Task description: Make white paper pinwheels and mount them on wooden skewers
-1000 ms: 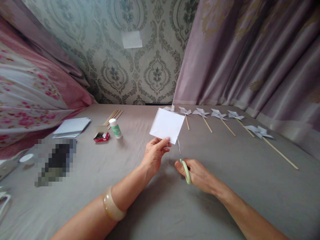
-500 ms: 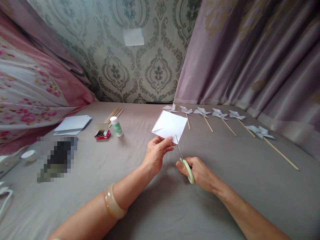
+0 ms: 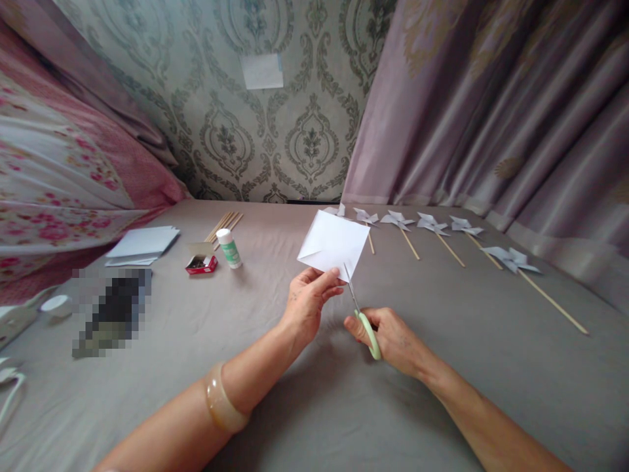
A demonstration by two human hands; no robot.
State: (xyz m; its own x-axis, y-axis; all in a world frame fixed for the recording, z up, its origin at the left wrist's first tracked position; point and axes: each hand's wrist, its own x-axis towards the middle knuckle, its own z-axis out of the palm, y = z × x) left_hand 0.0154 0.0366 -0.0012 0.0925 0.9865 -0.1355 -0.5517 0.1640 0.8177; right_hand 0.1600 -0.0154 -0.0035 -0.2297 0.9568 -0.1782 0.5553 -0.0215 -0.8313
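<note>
Left hand (image 3: 309, 298) pinching one paper square (image 3: 334, 239); right hand (image 3: 393, 339) gripping one pair of scissors (image 3: 372, 336); six pinwheels (image 3: 511, 259) beyond.

Room in a home: patterned wallpaper (image 3: 268, 144), draped curtains (image 3: 432, 111)

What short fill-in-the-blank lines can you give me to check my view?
1. The right hand grips a pair of ____.
2. The left hand pinches paper whose colour is ____.
3. The white-capped bottle stands to the ____ of the red box.
4. The bangle is on the ____ arm.
Missing words: scissors; white; right; left.
</note>
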